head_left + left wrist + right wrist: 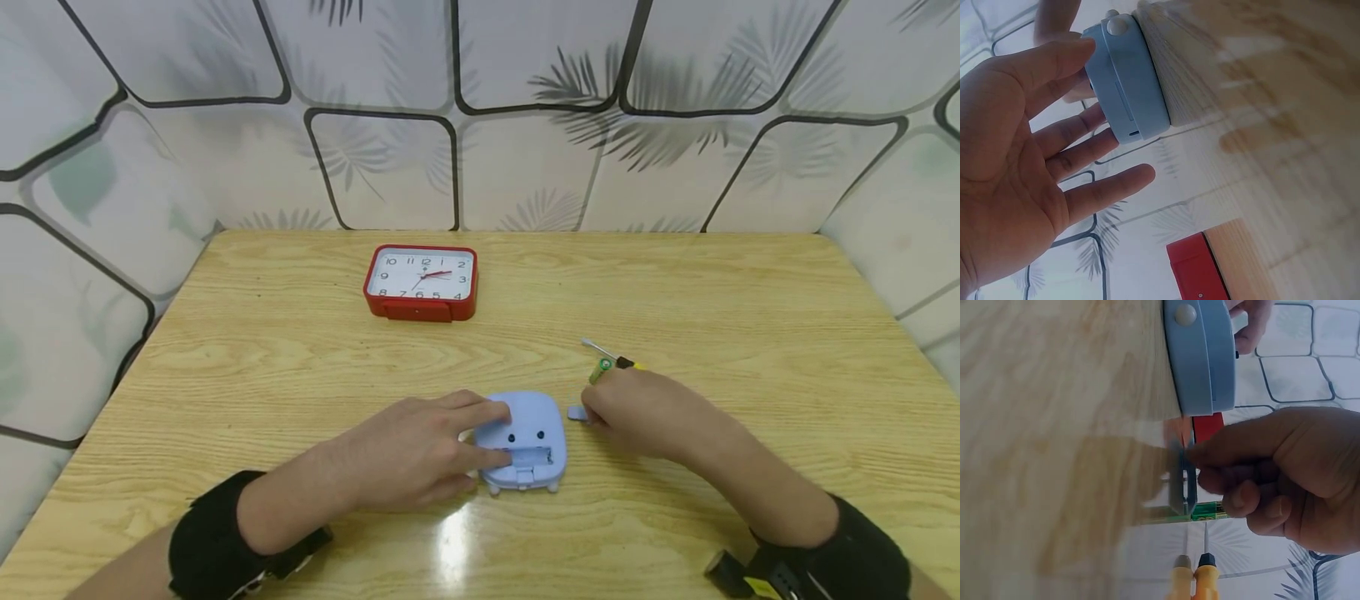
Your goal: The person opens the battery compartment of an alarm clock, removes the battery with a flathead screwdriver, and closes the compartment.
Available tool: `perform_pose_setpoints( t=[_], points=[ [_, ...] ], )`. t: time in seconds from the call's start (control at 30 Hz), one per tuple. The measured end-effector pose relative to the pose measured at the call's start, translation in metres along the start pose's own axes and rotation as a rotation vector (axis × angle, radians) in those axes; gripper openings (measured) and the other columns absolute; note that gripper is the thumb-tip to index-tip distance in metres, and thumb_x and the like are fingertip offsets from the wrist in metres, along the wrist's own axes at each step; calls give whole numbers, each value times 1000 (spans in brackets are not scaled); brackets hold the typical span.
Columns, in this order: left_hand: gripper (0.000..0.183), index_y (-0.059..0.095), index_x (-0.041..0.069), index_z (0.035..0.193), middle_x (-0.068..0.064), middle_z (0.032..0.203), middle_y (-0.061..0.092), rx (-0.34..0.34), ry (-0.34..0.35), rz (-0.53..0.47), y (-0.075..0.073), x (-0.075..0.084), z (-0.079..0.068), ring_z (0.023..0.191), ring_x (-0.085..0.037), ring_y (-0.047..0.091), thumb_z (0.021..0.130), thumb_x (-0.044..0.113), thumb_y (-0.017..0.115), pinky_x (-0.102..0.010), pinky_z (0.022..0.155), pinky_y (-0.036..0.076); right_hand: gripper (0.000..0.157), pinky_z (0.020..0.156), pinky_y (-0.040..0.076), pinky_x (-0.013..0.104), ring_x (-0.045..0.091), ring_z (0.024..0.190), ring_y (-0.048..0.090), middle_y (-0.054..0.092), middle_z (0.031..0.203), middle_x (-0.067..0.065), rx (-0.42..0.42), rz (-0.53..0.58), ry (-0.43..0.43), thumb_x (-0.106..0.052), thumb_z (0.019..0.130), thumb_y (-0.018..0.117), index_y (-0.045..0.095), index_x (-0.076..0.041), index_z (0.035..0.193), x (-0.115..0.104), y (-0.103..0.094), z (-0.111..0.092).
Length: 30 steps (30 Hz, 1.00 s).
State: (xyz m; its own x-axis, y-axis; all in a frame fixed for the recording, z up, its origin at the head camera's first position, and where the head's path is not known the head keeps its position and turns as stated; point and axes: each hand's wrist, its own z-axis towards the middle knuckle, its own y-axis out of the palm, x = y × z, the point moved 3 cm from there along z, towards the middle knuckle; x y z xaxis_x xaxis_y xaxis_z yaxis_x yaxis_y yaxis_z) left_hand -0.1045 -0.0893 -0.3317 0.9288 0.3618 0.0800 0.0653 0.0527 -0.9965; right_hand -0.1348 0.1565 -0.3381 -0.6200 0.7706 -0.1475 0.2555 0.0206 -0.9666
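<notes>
A light-blue rounded-square device [536,417] lies on the table with its uncovered battery slot [531,457] facing up. My left hand [408,450] rests its extended fingers on the device's back and left side. In the left wrist view, the fingers [1079,137] reach around the device's edge [1129,81]. To the right of the device, my right hand [648,412] pinches a small light-blue battery cover [576,412] low at the tabletop. The right wrist view shows the thumb and curled fingers at this cover [1189,487]. Just beyond the right hand is a green battery [600,370].
A screwdriver [607,352] with a yellow-and-black handle lies behind the right hand, its handle partly hidden. Farther back on the left stands a red clock [422,283]. The wooden table [712,292] meets a patterned backdrop [525,167] at its far edge.
</notes>
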Motion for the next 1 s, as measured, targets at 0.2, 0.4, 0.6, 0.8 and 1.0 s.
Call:
perform_pose_setpoints(
  t=[0.2, 0.4, 0.6, 0.8, 1.0],
  points=[
    [36, 68, 32, 130, -1, 145, 50, 2, 11, -7, 0, 0, 0, 130, -17, 50, 94, 33, 66, -31, 100, 51, 27, 57, 39, 19, -2, 64, 40, 46, 68, -15, 138, 42, -187, -7, 76, 74, 55, -25, 68, -2, -13, -10],
    [35, 69, 30, 129, -2, 143, 53, 22, 31, -6, -2, -2, 0, 129, -18, 52, 93, 33, 67, -32, 100, 52, 27, 60, 45, 19, -1, 70, 48, 53, 84, -16, 207, 71, -249, -10, 76, 77, 59, -30, 71, -4, -27, -20],
    [33, 71, 28, 126, -3, 142, 56, 25, 27, -63, -1, -4, -3, 131, -20, 53, 93, 33, 67, -36, 104, 49, 26, 62, 43, 13, -2, 71, 51, 57, 77, -16, 273, 142, -406, -4, 74, 75, 58, -24, 74, -20, -23, -17],
    [34, 69, 28, 129, 0, 148, 53, -48, -25, -162, -1, -8, -4, 137, -19, 49, 96, 34, 64, -38, 107, 47, 18, 69, 51, 12, 0, 77, 62, 66, 81, -12, 390, 130, -510, -8, 77, 80, 66, -20, 80, -40, -14, -12],
    [34, 69, 25, 129, -2, 149, 53, -58, -13, -206, -3, -11, -3, 137, -22, 50, 96, 33, 64, -40, 110, 44, 14, 74, 55, 18, 4, 82, 65, 70, 87, -7, 462, 79, -492, -15, 78, 82, 72, -16, 87, -47, -11, -13]
  ],
)
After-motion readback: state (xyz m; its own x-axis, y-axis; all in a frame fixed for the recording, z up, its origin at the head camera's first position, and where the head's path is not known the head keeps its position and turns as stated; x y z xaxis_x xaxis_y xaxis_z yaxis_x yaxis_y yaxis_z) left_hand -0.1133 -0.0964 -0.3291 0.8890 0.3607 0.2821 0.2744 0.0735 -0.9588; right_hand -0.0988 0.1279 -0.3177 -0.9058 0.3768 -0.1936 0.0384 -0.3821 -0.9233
